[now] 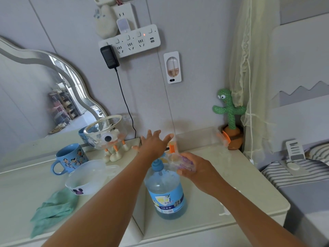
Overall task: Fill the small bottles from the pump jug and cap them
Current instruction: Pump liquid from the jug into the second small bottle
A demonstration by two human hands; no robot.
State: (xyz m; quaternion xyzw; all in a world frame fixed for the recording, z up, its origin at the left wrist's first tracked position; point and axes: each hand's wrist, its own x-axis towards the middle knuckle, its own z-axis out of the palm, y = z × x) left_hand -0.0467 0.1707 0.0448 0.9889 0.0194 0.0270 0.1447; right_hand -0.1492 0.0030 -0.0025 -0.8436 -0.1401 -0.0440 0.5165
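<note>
White dresser (249, 186), jug (164, 191) labelled "1次冲洗", left fingers (169, 138) spread, right fingers (183, 171) gripping bottle (179, 161)

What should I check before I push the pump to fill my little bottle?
1. Pump jug stands upright: ok.
2. Blue liquid left in the jug: ok.
3. Right hand grips the small bottle: ok.
4. Bottle's mouth lined up with the pump head: cannot tell, blurred.
5. Left hand on the pump head: not ok, it hovers beyond it, fingers spread.
</note>
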